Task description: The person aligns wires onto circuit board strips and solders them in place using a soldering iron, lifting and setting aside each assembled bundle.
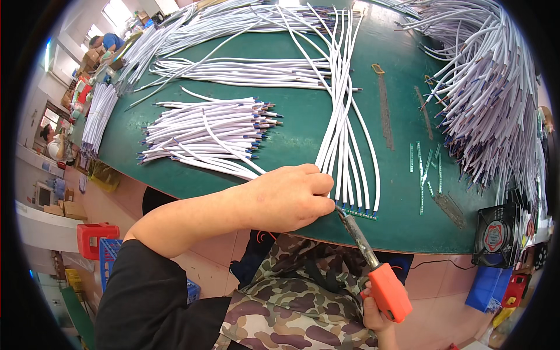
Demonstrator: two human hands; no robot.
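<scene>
Green-topped counter (303, 128) is laid with a pile of white cables (204, 129). Narrow green circuit strip (366, 216) is seen near the front edge, long axis left to right, dipping slightly rightward; white-sheathed cables with blue ends (340, 125) are fanned away from it. Left hand (291, 198) is nearer, grip closed at the strip's left end; anything pinched is hidden. Orange-handled soldering iron (364, 248) is held in the right hand's (377, 314) closed grip, below the strip, tip angled up-left beside the left fingertips.
</scene>
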